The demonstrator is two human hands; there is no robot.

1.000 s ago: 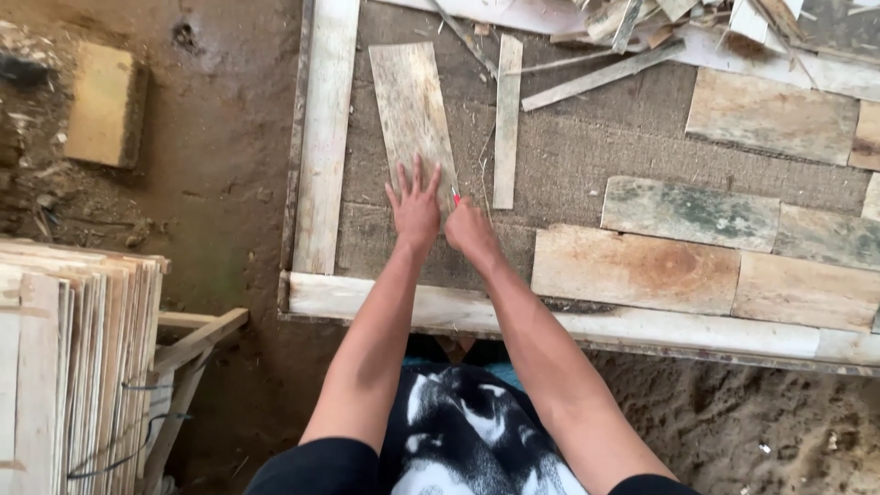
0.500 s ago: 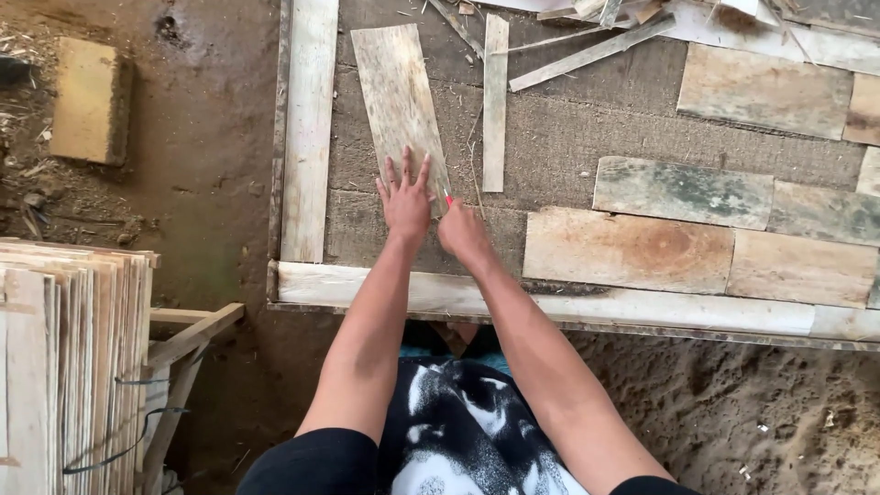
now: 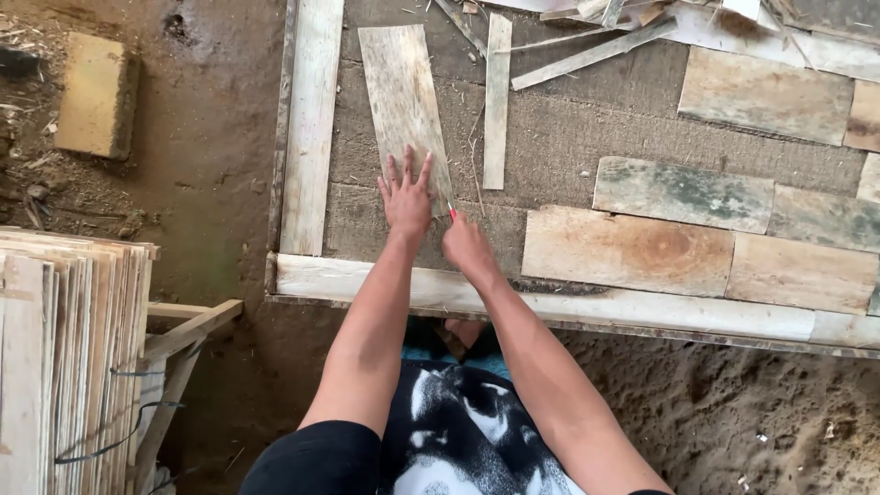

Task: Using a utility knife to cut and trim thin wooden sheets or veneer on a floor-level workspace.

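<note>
My left hand lies flat, fingers spread, on the near end of a thin pale wooden sheet that rests on a brown fibrous mat. My right hand is closed around a small red-tipped tool, its tip at the sheet's near right edge. A narrow wooden strip lies just right of the sheet.
A pale wooden frame borders the mat on the left and near side. Several weathered wood pieces lie on the right. Scrap strips pile at the back. A stack of thin sheets stands at left, and a block lies on the dirt.
My left hand stays pressed on the sheet. My right hand has drawn back toward me along the sheet's right edge, and the red-tipped tool now shows.
</note>
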